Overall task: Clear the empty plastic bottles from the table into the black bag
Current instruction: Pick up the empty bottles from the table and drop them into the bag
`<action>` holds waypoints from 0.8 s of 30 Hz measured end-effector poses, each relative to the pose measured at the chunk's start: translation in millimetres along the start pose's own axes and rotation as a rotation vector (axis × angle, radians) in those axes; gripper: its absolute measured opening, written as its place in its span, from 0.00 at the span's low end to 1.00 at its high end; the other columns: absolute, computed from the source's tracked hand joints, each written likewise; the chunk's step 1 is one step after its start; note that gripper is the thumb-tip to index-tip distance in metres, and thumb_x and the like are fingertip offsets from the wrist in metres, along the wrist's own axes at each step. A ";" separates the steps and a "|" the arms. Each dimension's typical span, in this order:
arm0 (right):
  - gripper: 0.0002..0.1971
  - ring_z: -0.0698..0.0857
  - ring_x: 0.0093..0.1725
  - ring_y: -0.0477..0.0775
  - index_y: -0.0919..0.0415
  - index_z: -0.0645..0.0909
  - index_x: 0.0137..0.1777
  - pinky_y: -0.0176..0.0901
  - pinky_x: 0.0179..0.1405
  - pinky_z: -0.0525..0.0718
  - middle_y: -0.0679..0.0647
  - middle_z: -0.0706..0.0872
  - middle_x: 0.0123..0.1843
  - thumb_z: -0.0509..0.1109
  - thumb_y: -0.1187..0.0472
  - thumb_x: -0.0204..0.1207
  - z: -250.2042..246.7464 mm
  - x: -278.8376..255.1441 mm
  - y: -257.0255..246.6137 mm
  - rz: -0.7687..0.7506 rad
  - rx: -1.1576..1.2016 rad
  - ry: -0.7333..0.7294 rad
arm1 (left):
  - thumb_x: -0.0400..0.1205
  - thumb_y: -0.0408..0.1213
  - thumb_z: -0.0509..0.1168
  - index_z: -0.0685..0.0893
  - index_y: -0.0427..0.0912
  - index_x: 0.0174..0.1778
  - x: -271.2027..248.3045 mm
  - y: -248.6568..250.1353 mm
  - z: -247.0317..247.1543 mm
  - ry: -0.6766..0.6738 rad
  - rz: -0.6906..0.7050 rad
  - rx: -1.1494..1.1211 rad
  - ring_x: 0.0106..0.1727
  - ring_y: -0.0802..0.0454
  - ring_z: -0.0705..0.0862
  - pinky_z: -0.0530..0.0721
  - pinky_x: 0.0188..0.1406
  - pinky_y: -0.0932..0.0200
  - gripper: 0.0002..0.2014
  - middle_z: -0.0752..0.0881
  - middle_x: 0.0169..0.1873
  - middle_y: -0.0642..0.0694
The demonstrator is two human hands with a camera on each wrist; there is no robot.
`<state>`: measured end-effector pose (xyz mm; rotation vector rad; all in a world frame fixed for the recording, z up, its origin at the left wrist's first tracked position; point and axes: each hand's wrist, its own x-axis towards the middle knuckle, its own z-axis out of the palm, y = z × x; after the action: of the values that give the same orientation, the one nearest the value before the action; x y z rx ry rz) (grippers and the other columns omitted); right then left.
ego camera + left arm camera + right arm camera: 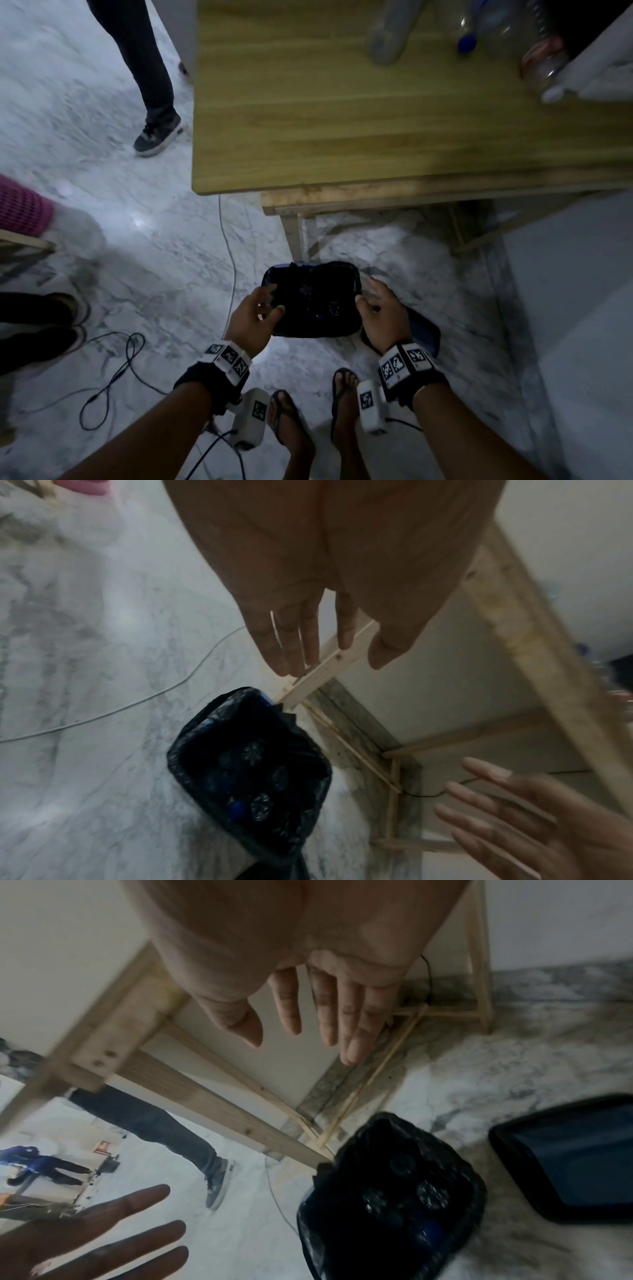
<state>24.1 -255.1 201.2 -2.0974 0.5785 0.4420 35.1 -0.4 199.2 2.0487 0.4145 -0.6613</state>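
A black bag [311, 301] lines a bin on the marble floor by the wooden table [342, 137]. Several clear bottles lie inside it, one with a blue cap [236, 808]. My left hand [270, 305] hovers over the bag's left side and my right hand [368, 298] over its right side. In both wrist views the left hand [334, 666] and the right hand [301, 1047] have straight, spread fingers and hold nothing, well above the bag [250, 772] [394, 1199]. On the table's far side stand a clear bottle [387, 37], a blue-capped bottle [476, 31] and a red-labelled bottle [544, 65].
A dark blue lid [424, 329] lies on the floor to the right of the bag. The table leg [294, 233] stands just behind the bag. Cables [113, 370] trail over the floor at left. Another person's leg and shoe [157, 133] are beside the table. A wall is at right.
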 end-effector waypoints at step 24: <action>0.27 0.80 0.69 0.55 0.53 0.76 0.74 0.47 0.63 0.80 0.53 0.78 0.73 0.70 0.56 0.73 -244.4 78.0 -187.0 -0.421 0.045 0.442 | 0.82 0.42 0.68 0.80 0.55 0.71 38.1 352.5 -48.3 0.096 0.597 0.192 0.67 0.46 0.82 0.86 0.62 0.47 0.20 0.78 0.67 0.44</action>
<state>215.2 -385.1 418.8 -2.2072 0.3688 -0.2785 264.7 -143.3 433.5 2.2364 -0.2200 -0.2434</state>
